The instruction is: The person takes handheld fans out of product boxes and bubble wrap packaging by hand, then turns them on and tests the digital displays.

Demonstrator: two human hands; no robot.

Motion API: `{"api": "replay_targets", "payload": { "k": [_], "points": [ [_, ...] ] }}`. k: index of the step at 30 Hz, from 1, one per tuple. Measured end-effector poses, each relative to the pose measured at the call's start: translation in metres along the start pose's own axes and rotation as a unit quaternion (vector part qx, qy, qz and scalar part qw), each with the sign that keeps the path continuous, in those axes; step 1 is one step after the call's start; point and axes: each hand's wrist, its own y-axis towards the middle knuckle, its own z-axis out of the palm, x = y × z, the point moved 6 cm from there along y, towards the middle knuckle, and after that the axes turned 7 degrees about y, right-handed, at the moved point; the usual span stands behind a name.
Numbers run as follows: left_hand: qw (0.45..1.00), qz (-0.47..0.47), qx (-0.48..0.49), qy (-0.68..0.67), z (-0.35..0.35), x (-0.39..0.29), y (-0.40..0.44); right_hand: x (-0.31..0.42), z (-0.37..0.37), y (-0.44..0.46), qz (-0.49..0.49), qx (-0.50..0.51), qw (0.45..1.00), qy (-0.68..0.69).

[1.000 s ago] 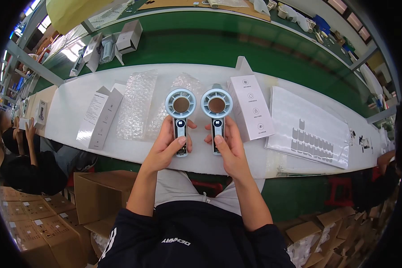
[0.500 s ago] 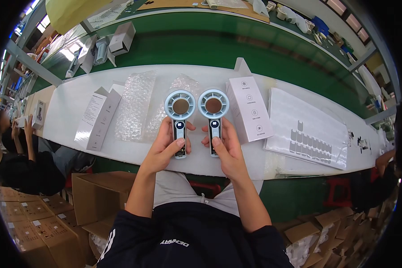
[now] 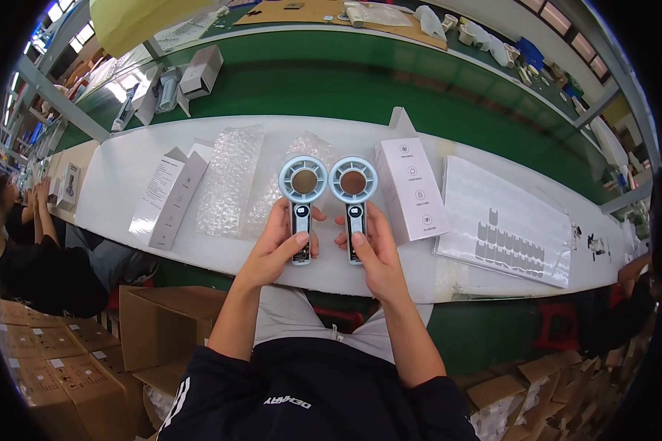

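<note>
Two light-blue handheld fans are held upright side by side above the white work surface. My left hand [image 3: 274, 248] is closed around the handle of the left handheld fan [image 3: 303, 181], its thumb on the lower front. The right handheld fan [image 3: 353, 181] sits in my right hand [image 3: 380, 256], gripped the same way. Both round heads face me and nearly touch. A small lit display with digits shows on each handle. Bubble wrap bags [image 3: 230, 176] lie behind the fans, and an open white box [image 3: 412, 189] lies to the right of them.
Another open white box [image 3: 168, 198] stands at left. A sheet of grey stickers [image 3: 511, 224] lies on the right of the table [image 3: 110, 191]. Cardboard cartons [image 3: 165, 327] stand below. A co-worker [image 3: 40, 257] sits at far left; another person's arm shows at far right.
The fans' displays have changed and now show digits. The whole view has shifted slightly, with the table lower in frame. Both hands keep their hold. The co-worker's hands at left have moved.
</note>
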Motion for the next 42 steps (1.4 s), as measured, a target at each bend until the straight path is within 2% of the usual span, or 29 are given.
{"api": "replay_targets", "payload": {
  "k": [8, 12, 15, 16, 17, 18, 20, 21, 22, 23, 24, 26, 27, 28, 29, 30, 31, 32, 34, 35, 36, 37, 38, 39, 40, 42],
  "points": [
    [1.000, -0.007, -0.020, -0.002, -0.002, 0.000, -0.006, -0.002, 0.002, -0.003, 0.015, -0.002, 1.000, 0.009],
    [0.999, 0.025, -0.021, -0.005, -0.002, -0.004, -0.006, 0.000, 0.004, -0.005, 0.017, 0.020, 0.999, 0.024],
    [0.994, 0.084, -0.075, 0.003, -0.013, -0.011, -0.015, 0.010, 0.018, -0.018, 0.019, 0.021, 0.995, 0.091],
    [0.991, 0.100, -0.093, 0.005, -0.009, 0.002, -0.010, 0.009, 0.003, -0.023, 0.021, 0.018, 0.993, 0.115],
    [0.989, 0.108, -0.099, -0.019, -0.007, -0.013, -0.018, 0.020, 0.010, -0.029, -0.016, 0.013, 0.990, 0.139],
    [0.985, 0.120, -0.113, -0.059, -0.007, -0.024, -0.026, 0.033, 0.009, -0.036, -0.037, 0.030, 0.992, 0.120],
    [0.968, 0.206, -0.104, -0.095, -0.004, -0.054, -0.052, 0.059, 0.000, -0.065, -0.059, 0.052, 0.993, 0.087],
    [0.955, 0.249, -0.110, -0.120, -0.004, -0.067, -0.075, 0.099, 0.017, -0.080, -0.126, -0.033, 0.989, 0.072],
    [0.937, 0.295, -0.117, -0.146, -0.003, -0.082, -0.096, 0.118, 0.013, -0.097, -0.210, -0.088, 0.963, 0.147],
    [0.901, 0.419, -0.086, -0.075, 0.012, -0.121, -0.103, 0.154, 0.010, -0.110, -0.368, -0.070, 0.922, 0.094],
    [0.843, 0.535, -0.053, 0.001, 0.024, -0.158, -0.112, 0.185, 0.012, -0.125, -0.517, -0.046, 0.854, 0.037],
    [0.754, 0.643, -0.086, 0.103, 0.029, -0.182, -0.144, 0.215, 0.005, -0.154, -0.682, -0.062, 0.729, -0.003],
    [0.764, 0.630, -0.054, 0.127, 0.033, -0.189, -0.138, 0.215, 0.001, -0.148, -0.634, -0.122, 0.758, -0.091],
    [0.806, 0.568, -0.097, 0.133, 0.032, -0.187, -0.127, 0.213, -0.003, -0.143, -0.577, -0.181, 0.777, -0.176],
    [0.843, 0.500, -0.142, 0.138, 0.034, -0.182, -0.117, 0.208, 0.001, -0.127, -0.420, -0.126, 0.894, -0.092],
    [0.873, 0.428, -0.186, 0.142, 0.034, -0.175, -0.109, 0.210, 0.008, -0.122, -0.401, -0.170, 0.897, -0.071],
    [0.858, 0.476, -0.175, 0.087, 0.034, -0.176, -0.117, 0.222, -0.012, -0.166, -0.567, -0.213, 0.762, -0.230],
    [0.801, 0.568, -0.159, 0.102, 0.037, -0.183, -0.131, 0.222, -0.026, -0.206, -0.692, -0.240, 0.570, -0.373],
    [0.669, 0.718, -0.134, 0.139, 0.047, -0.204, -0.173, 0.244, 0.017, -0.194, -0.775, -0.110, 0.589, -0.199],
    [0.672, 0.718, -0.163, 0.081, 0.058, -0.220, -0.164, 0.252, 0.032, -0.191, -0.801, -0.045, 0.588, -0.106],
    [0.721, 0.677, -0.142, 0.046, 0.053, -0.218, -0.150, 0.250, 0.032, -0.170, -0.703, -0.037, 0.701, -0.110],
    [0.800, 0.558, -0.215, 0.054, 0.044, -0.209, -0.137, 0.253, 0.032, -0.152, -0.559, -0.115, 0.812, -0.125],
    [0.856, 0.428, -0.285, 0.059, 0.035, -0.198, -0.126, 0.249, 0.033, -0.138, -0.393, -0.182, 0.891, -0.137],
    [0.875, 0.369, -0.302, 0.087, 0.043, -0.206, -0.111, 0.246, 0.023, -0.140, -0.468, -0.112, 0.875, -0.060],
    [0.825, 0.493, -0.254, 0.103, 0.046, -0.215, -0.124, 0.254, 0.024, -0.163, -0.581, -0.071, 0.810, -0.034],
    [0.684, 0.700, -0.148, 0.140, 0.050, -0.214, -0.166, 0.267, 0.036, -0.204, -0.830, -0.061, 0.546, -0.099]
  ]
}}
